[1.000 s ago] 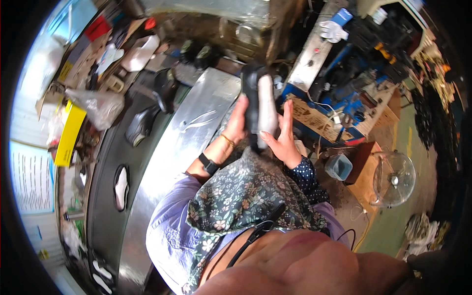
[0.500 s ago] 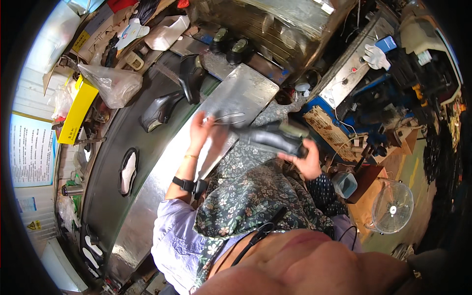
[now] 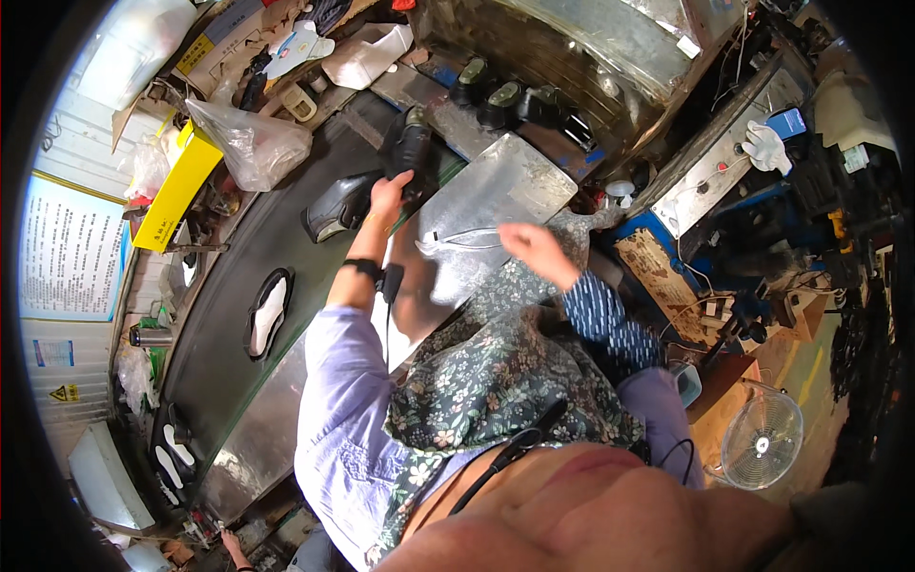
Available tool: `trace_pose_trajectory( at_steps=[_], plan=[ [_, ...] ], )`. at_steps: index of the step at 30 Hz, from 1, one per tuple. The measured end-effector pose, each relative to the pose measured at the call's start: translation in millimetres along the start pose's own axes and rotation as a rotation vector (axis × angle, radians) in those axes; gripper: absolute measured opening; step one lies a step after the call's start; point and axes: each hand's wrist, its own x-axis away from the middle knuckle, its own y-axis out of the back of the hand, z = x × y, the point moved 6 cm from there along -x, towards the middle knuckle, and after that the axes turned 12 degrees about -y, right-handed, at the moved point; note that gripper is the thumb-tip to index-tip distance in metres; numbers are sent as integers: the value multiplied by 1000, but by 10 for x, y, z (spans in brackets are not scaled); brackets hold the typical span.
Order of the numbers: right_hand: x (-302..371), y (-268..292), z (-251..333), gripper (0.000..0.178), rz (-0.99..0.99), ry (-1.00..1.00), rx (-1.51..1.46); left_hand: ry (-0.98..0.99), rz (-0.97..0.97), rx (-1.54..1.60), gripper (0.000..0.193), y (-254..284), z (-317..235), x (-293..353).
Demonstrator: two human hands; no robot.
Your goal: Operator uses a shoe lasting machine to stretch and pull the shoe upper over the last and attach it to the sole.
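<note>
My left hand (image 3: 389,195) reaches to the far part of the dark belt and is closed on a black shoe (image 3: 412,148). Beside that shoe lies another black shoe (image 3: 338,202), tipped on its side. My right hand (image 3: 536,250) is over the metal sheet (image 3: 529,176), its fingers curled. Its fingertips meet the end of a thin, two-armed metal tool (image 3: 462,238); whether they grip it is hard to make out. Nearer on the belt sits a dark shoe piece with a white insole (image 3: 268,316).
Several dark shoes (image 3: 502,103) stand on the ledge at the far side. A yellow box (image 3: 178,191) and a clear plastic bag (image 3: 253,143) line the belt's left. A fan (image 3: 762,444) stands at right. Another person's hand (image 3: 231,543) shows at the lower left.
The dark shoe between my hands has left them, and another dark shoe now stands on the far ledge. My left hand moved away onto a belt shoe; my right moved left toward the tool.
</note>
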Motion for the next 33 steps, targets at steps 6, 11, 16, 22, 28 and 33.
trace_pose_trajectory(
  at_steps=[6, 11, 16, 22, 28, 33],
  plan=[
    [748, 590, 497, 23, -247, 37, -45, 196, 286, 770, 48, -118, 39, 1613],
    [1075, 1000, 1194, 75, -37, 423, -266, 655, 1171, 1516, 59, -1232, -490, 2817],
    [1753, 1181, 1347, 67, -406, 533, 22, 424, 767, 679, 70, -1709, -627, 2895],
    [1869, 541, 562, 49, -482, -21, 240, -628, 1099, -14, 97, -2296, -1073, 2950],
    [1965, 724, 381, 50, -553, 198, 304, -973, 995, -254, 78, -2550, -1069, 2941],
    [2013, 272, -250, 43, -663, 187, -32, -838, 852, -256, 70, -2660, -750, 2568]
  ],
)
